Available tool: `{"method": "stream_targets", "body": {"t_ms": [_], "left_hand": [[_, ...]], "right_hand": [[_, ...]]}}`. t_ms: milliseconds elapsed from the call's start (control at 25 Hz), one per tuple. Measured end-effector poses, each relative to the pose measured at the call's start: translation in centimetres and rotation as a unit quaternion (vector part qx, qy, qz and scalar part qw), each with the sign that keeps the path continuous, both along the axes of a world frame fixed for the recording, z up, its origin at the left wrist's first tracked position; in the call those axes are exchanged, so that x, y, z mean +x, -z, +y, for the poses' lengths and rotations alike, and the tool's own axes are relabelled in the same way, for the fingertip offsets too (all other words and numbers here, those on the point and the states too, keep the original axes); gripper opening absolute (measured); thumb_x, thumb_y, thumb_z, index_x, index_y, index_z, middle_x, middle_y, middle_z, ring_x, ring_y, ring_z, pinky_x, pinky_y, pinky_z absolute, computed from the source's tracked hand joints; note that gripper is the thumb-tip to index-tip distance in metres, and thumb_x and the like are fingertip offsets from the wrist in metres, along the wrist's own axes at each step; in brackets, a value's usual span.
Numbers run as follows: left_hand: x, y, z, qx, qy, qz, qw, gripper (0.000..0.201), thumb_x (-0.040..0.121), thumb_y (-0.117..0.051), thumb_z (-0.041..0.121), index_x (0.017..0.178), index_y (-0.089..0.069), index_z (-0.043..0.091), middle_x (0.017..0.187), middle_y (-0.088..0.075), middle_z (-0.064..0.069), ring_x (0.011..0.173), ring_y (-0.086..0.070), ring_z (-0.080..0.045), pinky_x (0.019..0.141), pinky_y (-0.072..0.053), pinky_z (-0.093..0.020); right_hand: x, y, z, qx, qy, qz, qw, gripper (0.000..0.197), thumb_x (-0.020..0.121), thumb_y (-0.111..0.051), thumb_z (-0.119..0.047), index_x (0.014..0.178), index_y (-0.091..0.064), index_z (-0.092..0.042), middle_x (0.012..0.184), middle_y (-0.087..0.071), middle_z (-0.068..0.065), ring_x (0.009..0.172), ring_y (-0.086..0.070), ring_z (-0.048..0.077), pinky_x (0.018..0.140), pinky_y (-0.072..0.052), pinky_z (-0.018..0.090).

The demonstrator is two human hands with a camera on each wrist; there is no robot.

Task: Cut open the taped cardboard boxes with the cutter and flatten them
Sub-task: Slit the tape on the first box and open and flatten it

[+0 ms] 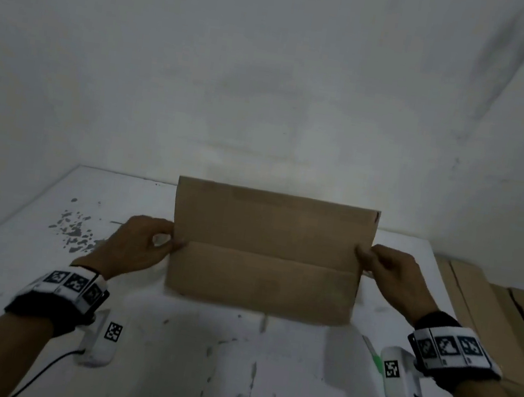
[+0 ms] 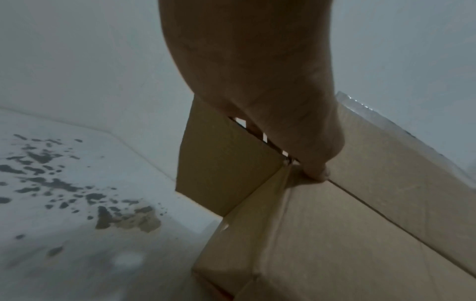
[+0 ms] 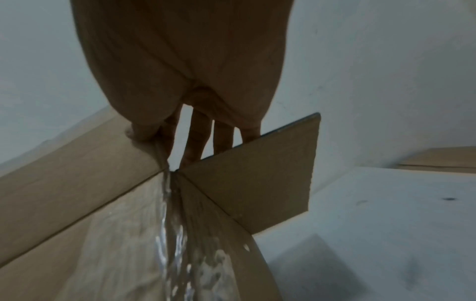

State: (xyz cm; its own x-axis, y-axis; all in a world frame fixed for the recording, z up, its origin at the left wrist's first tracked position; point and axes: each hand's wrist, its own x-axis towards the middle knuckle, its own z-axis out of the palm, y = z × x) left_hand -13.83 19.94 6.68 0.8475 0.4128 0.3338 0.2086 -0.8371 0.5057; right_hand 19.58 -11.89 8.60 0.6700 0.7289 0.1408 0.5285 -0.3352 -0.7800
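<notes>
A brown cardboard box [image 1: 266,252] stands on the white table [image 1: 165,353], its near long flap raised toward the wall. My left hand [image 1: 160,238] pinches the box's left edge at the flap fold, thumb [image 2: 316,171] on the front face and fingers behind it. My right hand [image 1: 376,258] pinches the right edge the same way, thumb [image 3: 139,132] in front and fingers [image 3: 195,140] inside. Clear tape [image 3: 170,234] runs down the right corner. A side flap [image 2: 221,163] sticks out on the left and another side flap [image 3: 260,177] on the right. A green-tipped cutter [image 1: 373,355] lies by my right wrist.
Flattened cardboard sheets [image 1: 490,314] lie stacked off the table's right side. Dark chipped patches [image 1: 74,229] mark the tabletop to the left of the box. A white wall [image 1: 270,81] stands close behind the table. Wrist cameras with cables hang under both forearms.
</notes>
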Motion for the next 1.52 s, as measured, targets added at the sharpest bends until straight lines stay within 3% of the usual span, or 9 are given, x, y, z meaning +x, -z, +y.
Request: {"method": "stream_targets", "body": {"t_ms": [160,360,600,760,840,920,1160,1360,1520], "left_hand": [[2.0,-3.0,1.2,0.037,-0.053,-0.036,0.997,0.058,0.094,-0.045,0.066,0.063,-0.054,0.018,0.053,-0.057,0.001,0.049,-0.057,-0.018,0.054,-0.047,-0.033],[4.3,-6.6,1.6,-0.012,-0.115,0.049,0.992,0.059,0.089,-0.04,0.066,0.06,-0.04,0.015,0.055,-0.05,-0.001,0.058,-0.054,-0.024,0.057,-0.033,-0.031],[7.0,-8.7,2.9,-0.116,-0.15,0.179,0.965,0.059,0.1,-0.047,0.052,0.068,-0.057,0.003,0.072,-0.062,-0.017,0.07,-0.059,-0.03,0.067,-0.038,-0.034],[7.4,-8.4,2.7,-0.146,-0.174,0.189,0.955,0.065,0.101,-0.031,0.061,0.076,-0.064,0.011,0.091,-0.069,-0.01,0.091,-0.063,-0.031,0.083,-0.043,-0.037],[7.2,-7.1,2.5,-0.15,-0.178,0.209,0.95,0.07,0.096,-0.024,0.072,0.118,-0.069,0.022,0.131,-0.063,-0.003,0.126,-0.054,-0.03,0.113,-0.03,-0.049],[6.6,-5.0,2.6,-0.191,-0.156,0.184,0.951,0.079,0.087,-0.027,0.084,0.142,-0.052,0.033,0.151,-0.046,0.006,0.144,-0.037,-0.023,0.122,-0.016,-0.051],[5.0,-0.3,1.2,-0.303,-0.105,0.148,0.935,0.096,0.068,-0.072,0.076,0.149,-0.027,0.049,0.138,-0.049,0.014,0.124,-0.05,-0.015,0.103,-0.047,-0.041],[5.7,2.4,0.2,-0.314,-0.155,0.137,0.926,0.09,0.062,-0.059,0.088,0.136,-0.051,0.037,0.128,-0.061,0.007,0.118,-0.058,-0.02,0.099,-0.049,-0.038],[7.1,2.9,0.2,-0.301,-0.172,0.13,0.929,0.071,0.081,-0.056,0.074,0.136,-0.056,0.029,0.132,-0.062,0.004,0.117,-0.057,-0.02,0.103,-0.047,-0.04]], "right_hand": [[1.1,-3.1,2.3,0.05,0.047,0.0,0.998,0.047,0.098,-0.054,-0.049,0.069,-0.06,-0.013,0.062,-0.064,0.0,0.058,-0.057,0.014,0.06,-0.043,0.029],[3.4,-5.3,4.2,-0.008,0.083,-0.06,0.995,0.05,0.1,-0.049,-0.048,0.07,-0.06,-0.01,0.067,-0.065,0.01,0.068,-0.06,0.023,0.061,-0.039,0.028],[4.9,-3.8,6.3,-0.117,0.101,-0.019,0.988,0.053,0.1,-0.051,-0.044,0.065,-0.059,-0.006,0.066,-0.062,0.008,0.073,-0.059,0.027,0.062,-0.038,0.031],[5.5,-2.1,7.8,-0.16,0.117,0.006,0.98,0.053,0.1,-0.053,-0.04,0.059,-0.049,-0.007,0.059,-0.053,0.008,0.058,-0.051,0.022,0.052,-0.032,0.027],[5.8,-0.7,8.3,-0.191,0.119,0.024,0.974,0.054,0.101,-0.053,-0.039,0.056,-0.046,-0.009,0.057,-0.05,0.007,0.056,-0.05,0.021,0.051,-0.032,0.027],[6.2,0.9,8.6,-0.217,0.129,0.04,0.967,0.052,0.101,-0.053,-0.037,0.058,-0.05,-0.009,0.059,-0.053,0.007,0.057,-0.051,0.021,0.054,-0.034,0.028],[7.0,4.4,8.6,-0.233,0.172,0.071,0.955,0.046,0.101,-0.052,-0.033,0.068,-0.056,-0.002,0.064,-0.052,0.007,0.06,-0.046,0.02,0.07,-0.038,0.029],[8.2,4.8,8.8,-0.199,0.192,0.126,0.953,0.045,0.098,-0.052,-0.024,0.059,-0.049,-0.003,0.062,-0.051,0.014,0.065,-0.05,0.028,0.057,-0.034,0.029],[7.7,4.5,8.4,-0.161,0.19,0.151,0.957,0.047,0.1,-0.05,-0.034,0.107,-0.068,0.008,0.115,-0.069,0.02,0.098,-0.061,0.033,0.086,-0.045,0.035]]}}
